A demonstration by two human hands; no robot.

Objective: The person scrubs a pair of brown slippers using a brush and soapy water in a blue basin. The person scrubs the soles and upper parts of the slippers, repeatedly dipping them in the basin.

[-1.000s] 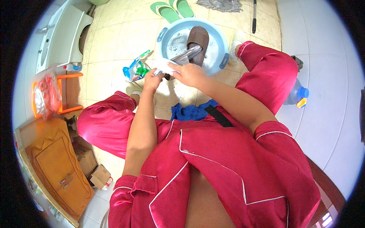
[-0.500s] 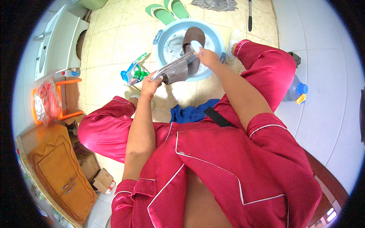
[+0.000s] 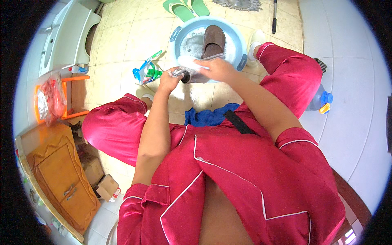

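Red pajamas (image 3: 245, 171) filled the near side, knees nearer than the basin (image 3: 241, 45). Blue cloth (image 3: 208, 116) lay on the floor (image 3: 114, 53), nearer than the basin. Blue-capped bottle (image 3: 320, 100) stood right of the basin and nearer; orange stool (image 3: 76, 115) sat well left of it.

Left hand (image 3: 168, 81) was just outside the basin's near-left rim, grip closed round one end of a striped slipper (image 3: 200, 76). That slipper ran from the left hand over the basin's near rim; couldn't tell if it touched. Right hand (image 3: 220, 69) was above the same rim, grip holding a white block (image 3: 190, 62), motion-blurred; contact with the slipper unclear.

Crinkled packet (image 3: 147, 74) lay left of the basin, near it. Brown slipper (image 3: 214, 38) was inside the basin, amid suds. Green flip-flops (image 3: 182, 12) were just beyond the basin; grey mat (image 3: 240, 4) farther, right of them.
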